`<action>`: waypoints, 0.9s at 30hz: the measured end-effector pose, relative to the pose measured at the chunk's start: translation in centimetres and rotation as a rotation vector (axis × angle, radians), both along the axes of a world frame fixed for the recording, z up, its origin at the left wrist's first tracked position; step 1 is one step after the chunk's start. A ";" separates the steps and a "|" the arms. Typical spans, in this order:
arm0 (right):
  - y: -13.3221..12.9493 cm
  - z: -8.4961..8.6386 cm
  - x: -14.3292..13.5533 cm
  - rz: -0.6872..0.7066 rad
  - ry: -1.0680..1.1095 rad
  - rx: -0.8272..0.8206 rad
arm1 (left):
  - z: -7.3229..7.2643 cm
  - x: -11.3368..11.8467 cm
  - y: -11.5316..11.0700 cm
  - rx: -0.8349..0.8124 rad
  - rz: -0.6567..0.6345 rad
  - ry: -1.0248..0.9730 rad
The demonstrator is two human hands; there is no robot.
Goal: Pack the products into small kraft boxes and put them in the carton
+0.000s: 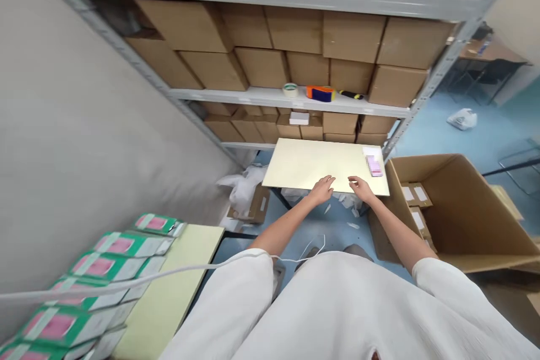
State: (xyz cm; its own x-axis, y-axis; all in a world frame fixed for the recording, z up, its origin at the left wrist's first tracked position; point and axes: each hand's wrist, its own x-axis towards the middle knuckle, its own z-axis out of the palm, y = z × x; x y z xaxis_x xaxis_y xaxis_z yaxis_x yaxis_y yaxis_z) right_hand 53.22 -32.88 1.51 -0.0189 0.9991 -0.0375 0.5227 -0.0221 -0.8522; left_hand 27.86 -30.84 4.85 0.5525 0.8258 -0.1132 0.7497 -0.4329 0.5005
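My left hand [323, 189] rests at the near edge of a pale yellow tabletop [310, 160], fingers stretched forward and holding nothing. To its right, my right hand [360, 187] is over the same edge with its fingers loosely bent and apart; I see nothing in it. A pinkish-purple packet [373, 165] and a white paper [371, 151] lie at the tabletop's right end, just beyond my right hand.
Shelves of brown boxes [356, 36] rise behind the tabletop. One shelf bears a tape roll [291, 89], an orange-and-blue object [320, 93] and a cutter [351, 94]. A large open carton [485, 208] stands right; green-and-pink packs [107, 264] line a side table left. A white cable [169, 275] crosses leftward.
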 end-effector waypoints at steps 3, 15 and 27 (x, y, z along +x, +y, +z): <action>2.6 0.0 -5.6 0.130 0.011 0.012 | 0.2 -5.4 -0.7 0.003 0.126 -0.021; 11.3 0.0 -28.7 0.824 -0.005 -0.001 | -1.1 -22.9 -7.0 0.050 0.804 -0.058; 8.7 -1.4 -46.0 1.342 -0.051 -0.003 | -1.8 -29.1 -18.4 0.009 1.343 -0.059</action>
State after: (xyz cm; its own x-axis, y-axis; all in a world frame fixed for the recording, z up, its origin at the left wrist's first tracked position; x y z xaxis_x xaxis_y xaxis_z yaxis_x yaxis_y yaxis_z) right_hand 7.18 -24.20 0.08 -0.9753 0.2097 -0.0697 0.1728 0.5267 -0.8323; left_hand -1.20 -49.20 3.03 -0.6755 0.7292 -0.1094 0.5713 0.6113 0.5476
